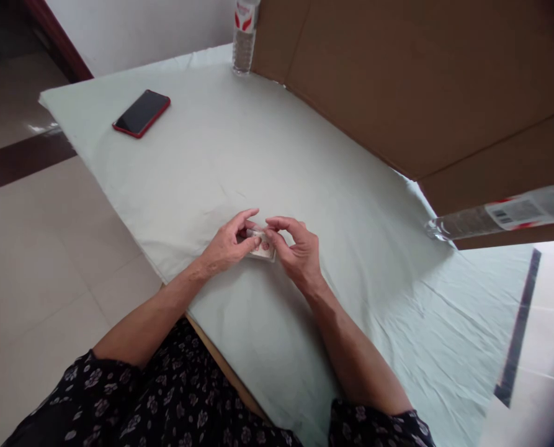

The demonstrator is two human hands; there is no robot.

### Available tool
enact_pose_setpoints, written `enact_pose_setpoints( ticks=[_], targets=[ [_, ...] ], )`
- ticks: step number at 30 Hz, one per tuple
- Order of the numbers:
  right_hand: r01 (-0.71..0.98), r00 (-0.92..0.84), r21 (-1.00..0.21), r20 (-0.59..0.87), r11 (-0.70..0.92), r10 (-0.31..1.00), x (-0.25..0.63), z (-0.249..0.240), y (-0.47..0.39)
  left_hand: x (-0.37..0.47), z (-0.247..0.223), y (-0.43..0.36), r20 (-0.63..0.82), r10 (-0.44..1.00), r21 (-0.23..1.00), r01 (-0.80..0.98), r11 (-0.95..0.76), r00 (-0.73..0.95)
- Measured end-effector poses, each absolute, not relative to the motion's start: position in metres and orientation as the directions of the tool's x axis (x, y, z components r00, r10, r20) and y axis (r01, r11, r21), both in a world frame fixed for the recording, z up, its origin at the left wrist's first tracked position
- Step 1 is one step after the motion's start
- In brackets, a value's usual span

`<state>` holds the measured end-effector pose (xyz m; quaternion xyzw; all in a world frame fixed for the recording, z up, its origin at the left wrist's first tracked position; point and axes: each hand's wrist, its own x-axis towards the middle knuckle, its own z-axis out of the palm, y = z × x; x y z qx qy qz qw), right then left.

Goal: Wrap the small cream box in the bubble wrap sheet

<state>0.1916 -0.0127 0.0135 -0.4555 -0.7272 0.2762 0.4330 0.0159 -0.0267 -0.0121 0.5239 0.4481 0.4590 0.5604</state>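
Note:
Near the front edge of the table, a small white packet with reddish print (266,253) sits between my hands, low over the cloth. My left hand (232,243) grips its left side, the thumb lying across the printed face and the other fingers behind it. At the packet's upper right edge, my right hand (299,249) is closed in a pinch, thumb and index finger together. Whether a thin piece is caught in that pinch is too small to make out. The fingers partly cover the packet.
A pale green cloth (202,149) covers the table. At the back left lies a phone in a red case (141,114). A large brown cardboard panel (397,81) stands along the right, with a clear bottle (244,43) at its far end and another bottle (504,214) at its near end.

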Motion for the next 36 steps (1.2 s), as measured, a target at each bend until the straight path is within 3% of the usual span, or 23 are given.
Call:
enact_pose_setpoints(
  ticks=[4, 8, 12, 16, 21, 24, 30, 36],
  targets=[
    [0.556, -0.379, -0.552, 0.497, 0.622, 0.781, 0.195, 0.004, -0.018, 0.015, -0.013, -0.024, -0.021, 0.985, 0.999, -0.041, 0.028, 0.173],
    [0.525, -0.431, -0.466, 0.576, 0.712, 0.694, 0.202, -0.001, -0.028, 0.013, -0.013, -0.022, -0.031, 0.982, 0.998, -0.044, 0.040, 0.184],
    [0.477, -0.254, -0.571, 0.638, 0.667, 0.727, 0.217, 0.003, -0.039, 0.011, -0.014, -0.023, -0.055, 0.981, 0.996, -0.054, 0.066, 0.188],
    [0.441, -0.079, -0.750, 0.514, 0.493, 0.854, 0.235, -0.004, -0.036, 0.010, -0.016, -0.026, -0.058, 0.989, 0.994, -0.086, 0.070, 0.135],
    [0.400, -0.365, -0.805, 0.298, 0.438, 0.882, 0.239, -0.025, -0.021, 0.007, -0.015, -0.028, -0.005, 0.999, 0.999, -0.043, 0.007, 0.043],
    [0.403, -0.455, -0.797, 0.252, 0.450, 0.854, 0.232, -0.030, -0.017, 0.007, -0.014, -0.029, 0.006, 0.999, 1.000, -0.006, -0.006, 0.036],
    [0.394, -0.415, -0.785, 0.312, 0.477, 0.855, 0.219, -0.030, -0.025, 0.009, -0.012, -0.032, 0.005, 0.990, 1.000, 0.027, -0.009, 0.142],
    [0.429, -0.379, -0.744, 0.367, 0.513, 0.850, 0.209, -0.030, -0.037, 0.008, -0.009, -0.035, 0.067, 0.991, 0.996, 0.046, -0.073, 0.120]
  ],
)
